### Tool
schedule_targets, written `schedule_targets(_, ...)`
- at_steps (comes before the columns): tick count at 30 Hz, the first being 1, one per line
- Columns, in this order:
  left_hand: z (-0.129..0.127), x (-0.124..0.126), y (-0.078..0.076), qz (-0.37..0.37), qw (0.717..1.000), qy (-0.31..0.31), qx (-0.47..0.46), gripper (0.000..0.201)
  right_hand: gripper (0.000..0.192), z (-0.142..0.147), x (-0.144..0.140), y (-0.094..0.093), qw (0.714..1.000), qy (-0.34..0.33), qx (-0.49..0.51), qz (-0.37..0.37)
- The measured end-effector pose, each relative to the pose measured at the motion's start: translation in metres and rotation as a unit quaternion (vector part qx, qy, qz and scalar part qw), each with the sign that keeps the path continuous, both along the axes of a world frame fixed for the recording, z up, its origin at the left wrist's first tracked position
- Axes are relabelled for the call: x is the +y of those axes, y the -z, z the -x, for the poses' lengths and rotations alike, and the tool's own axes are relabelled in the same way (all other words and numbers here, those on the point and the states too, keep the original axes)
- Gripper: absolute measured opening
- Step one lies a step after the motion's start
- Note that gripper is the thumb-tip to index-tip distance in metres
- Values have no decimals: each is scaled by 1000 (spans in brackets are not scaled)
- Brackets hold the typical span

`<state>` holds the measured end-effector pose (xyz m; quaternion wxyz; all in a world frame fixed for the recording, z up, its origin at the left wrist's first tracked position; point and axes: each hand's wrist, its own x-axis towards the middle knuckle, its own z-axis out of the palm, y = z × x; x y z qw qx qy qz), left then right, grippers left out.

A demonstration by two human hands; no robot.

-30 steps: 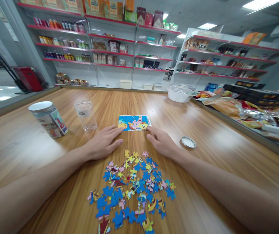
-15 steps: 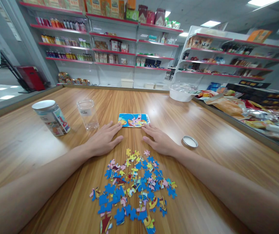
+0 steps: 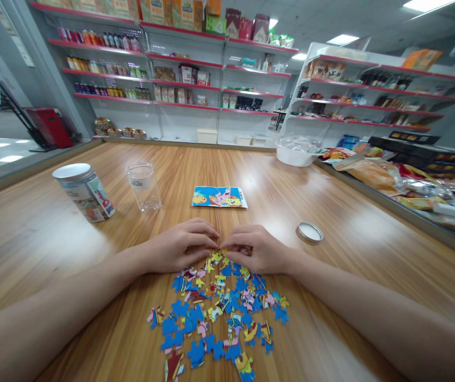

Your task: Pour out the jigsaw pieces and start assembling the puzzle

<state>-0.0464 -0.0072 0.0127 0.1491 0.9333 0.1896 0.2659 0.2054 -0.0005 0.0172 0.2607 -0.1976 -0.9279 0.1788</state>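
Across the broad, wood-grained tabletop [image 3: 195, 167] we go to the loose spread of flat blue, yellow and pink jigsaw pieces [image 3: 232, 303], lying nearest the wearer. Light fingertips should serve best here: pinch one piece by its edges, leave its neighbours undisturbed. And at the spread's far edge, left hand [image 3: 182, 245] and right hand [image 3: 260, 249] mirror each other, knuckles up, fingers curled narrow, tips nearly meeting; whether they grip anything, I can't tell. Beyond the spread, a blue rectangular cartoon card [image 3: 219, 197] lies flat, untouched. Smallest, knobbly yellow pieces [image 3: 216, 258] sit at the spread's far end.
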Motion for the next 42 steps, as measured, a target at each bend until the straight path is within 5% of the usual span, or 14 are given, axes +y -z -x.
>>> schedule_targets(20, 2, -6, -12, 105, 994, 15, 7, 11, 21, 7, -19, 0, 1000, 16, -10, -6)
schedule_targets(27, 1, -4, -11, 127, 992, 13, 2, 6, 20, 5, -13, 3, 994, 108, -6, -18)
schedule_targets(34, 0, -3, -8, 130, 991, 13, -10, 9, 19, 4, -16, -3, 1000, 20, -16, -17)
schedule_targets(42, 0, -4, -9, 129, 991, 11, -36, 22, 21, 4, -13, -2, 999, 44, -12, -30)
